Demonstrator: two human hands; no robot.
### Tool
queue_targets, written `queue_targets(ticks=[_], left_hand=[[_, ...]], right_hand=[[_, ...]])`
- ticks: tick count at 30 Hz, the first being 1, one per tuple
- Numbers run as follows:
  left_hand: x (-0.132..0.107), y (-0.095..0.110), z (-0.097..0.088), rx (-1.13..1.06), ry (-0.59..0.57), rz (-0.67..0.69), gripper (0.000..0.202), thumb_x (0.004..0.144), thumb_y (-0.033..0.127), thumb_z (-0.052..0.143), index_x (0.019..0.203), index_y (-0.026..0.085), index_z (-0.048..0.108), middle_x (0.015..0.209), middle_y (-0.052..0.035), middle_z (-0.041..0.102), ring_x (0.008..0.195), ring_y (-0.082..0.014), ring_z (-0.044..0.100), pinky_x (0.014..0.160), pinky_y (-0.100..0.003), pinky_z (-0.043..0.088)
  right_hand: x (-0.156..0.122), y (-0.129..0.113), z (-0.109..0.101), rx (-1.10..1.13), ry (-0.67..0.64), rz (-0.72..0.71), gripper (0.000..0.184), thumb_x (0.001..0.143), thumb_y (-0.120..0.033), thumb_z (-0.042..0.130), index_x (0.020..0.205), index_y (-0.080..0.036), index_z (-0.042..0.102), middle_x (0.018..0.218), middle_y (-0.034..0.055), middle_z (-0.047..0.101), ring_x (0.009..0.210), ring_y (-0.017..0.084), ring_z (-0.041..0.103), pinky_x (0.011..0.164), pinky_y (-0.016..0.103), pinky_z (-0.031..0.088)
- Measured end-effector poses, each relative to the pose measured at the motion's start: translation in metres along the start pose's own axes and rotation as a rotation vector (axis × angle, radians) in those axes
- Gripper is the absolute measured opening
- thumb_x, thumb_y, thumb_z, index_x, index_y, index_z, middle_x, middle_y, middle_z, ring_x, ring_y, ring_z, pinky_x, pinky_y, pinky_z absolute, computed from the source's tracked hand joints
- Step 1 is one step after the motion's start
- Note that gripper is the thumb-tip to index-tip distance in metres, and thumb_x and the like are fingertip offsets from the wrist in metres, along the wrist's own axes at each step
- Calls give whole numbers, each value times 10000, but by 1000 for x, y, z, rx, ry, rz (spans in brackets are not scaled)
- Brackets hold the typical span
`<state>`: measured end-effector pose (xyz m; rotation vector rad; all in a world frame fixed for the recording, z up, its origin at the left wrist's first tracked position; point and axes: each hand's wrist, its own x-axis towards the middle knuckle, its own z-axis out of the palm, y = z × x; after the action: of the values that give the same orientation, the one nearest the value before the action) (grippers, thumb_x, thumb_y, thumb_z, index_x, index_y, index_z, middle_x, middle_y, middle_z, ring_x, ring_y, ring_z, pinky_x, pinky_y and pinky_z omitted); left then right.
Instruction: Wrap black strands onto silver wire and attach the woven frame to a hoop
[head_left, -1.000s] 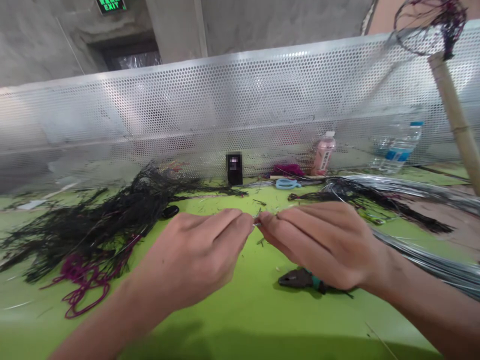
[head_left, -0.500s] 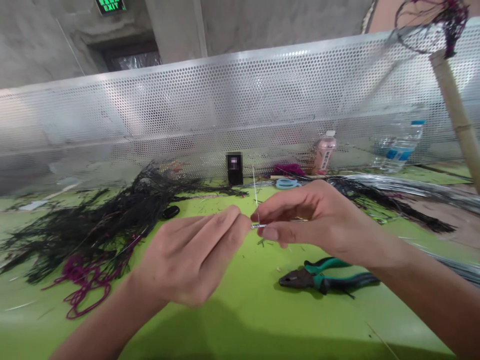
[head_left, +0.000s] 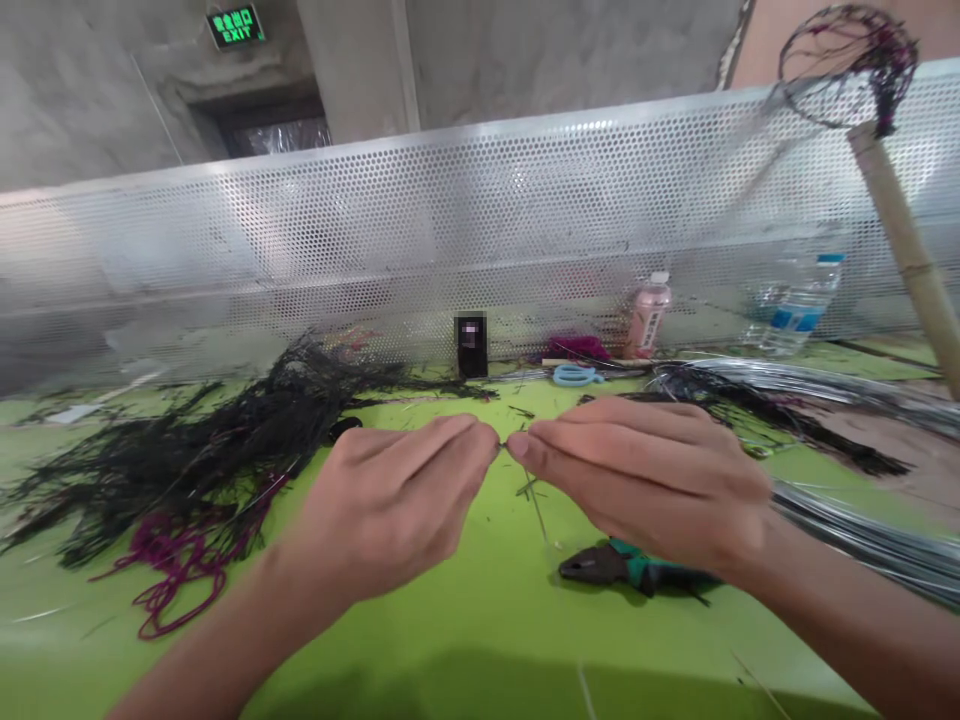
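Observation:
My left hand (head_left: pixel 409 500) is closed in a pinch, its fingertips almost meeting those of my right hand (head_left: pixel 652 475) above the green table. Between the fingertips shows a tiny stretch of thin wire (head_left: pixel 504 446), mostly hidden in both grips. A thin, light wire end (head_left: pixel 537 510) slants down from beneath my right fingertips. My right hand is closed too, thumb pressed against the fingers. Below it lie pliers (head_left: pixel 600 565) with dark jaws and green-and-black handles, partly covered by the hand.
Black stringy fibres (head_left: pixel 217 450) and purple cord (head_left: pixel 176 570) lie at left. Blue-handled scissors (head_left: pixel 574 375), a pink bottle (head_left: pixel 649 315) and a clear water bottle (head_left: pixel 802 310) are at the back. Wire bundles (head_left: pixel 862 540) lie right, near a bamboo pole (head_left: pixel 904 235). A perforated metal panel (head_left: pixel 450 220) stands behind.
My right hand has gone from a looser, more open pinch to tightly closed fingers. The wire end that pointed up now slants down. The left hand stays nearly in place, still pinching.

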<state>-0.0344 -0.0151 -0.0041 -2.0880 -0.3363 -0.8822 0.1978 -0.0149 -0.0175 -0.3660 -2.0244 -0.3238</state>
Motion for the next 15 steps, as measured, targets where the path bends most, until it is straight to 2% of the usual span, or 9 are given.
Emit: queue_targets(ticks=[2,3,5,7,8,11,15], left_hand=[[-1,-1,1,10,47,35,99,955,32,614,1017,61,686,914,-75,781,745,-157,755,591,-280,600],[-2,-2,1,18,67,65,112,953,31,614,1033,40,691,928,-100,783,759,-168,760,619,-284,622],[-3,-3,0,34,73,117,144,968,46,585,1052,9,696,943,-144,783,771,-192,767,636,-305,654],[-3,-3,-2,61,51,164,189,986,71,541,1062,-9,694,942,-171,782,756,-215,769,604,-323,667],[-3,-3,-3,74,38,184,208,989,77,525,1065,-20,692,939,-183,783,738,-226,770,579,-330,666],[-1,-1,-7,77,14,215,236,980,76,513,1070,-58,686,920,-208,783,688,-252,769,506,-344,639],[0,1,-8,19,-11,164,228,984,68,513,1078,-54,681,940,-204,784,684,-247,767,482,-348,599]], right_hand=[[0,3,-2,84,14,10,161,919,-58,688,904,-197,767,826,28,769,685,138,689,582,261,562],[1,3,-4,189,-4,91,127,934,-98,689,974,-192,764,847,29,766,684,130,681,570,248,556],[3,3,-10,432,-141,362,124,988,-233,656,1049,-192,756,849,28,745,671,121,645,535,232,516],[6,1,-14,628,-278,592,193,1002,-338,641,994,-187,761,787,18,695,627,107,569,503,221,442],[7,1,-16,673,-320,650,214,995,-358,652,938,-181,758,752,7,659,607,96,522,497,217,404],[11,-1,-16,760,-372,754,198,922,-351,752,847,-168,732,673,-34,550,577,73,416,491,209,329],[14,-5,-15,804,-365,813,164,872,-307,798,816,-174,719,662,-47,551,568,70,424,485,200,336]])
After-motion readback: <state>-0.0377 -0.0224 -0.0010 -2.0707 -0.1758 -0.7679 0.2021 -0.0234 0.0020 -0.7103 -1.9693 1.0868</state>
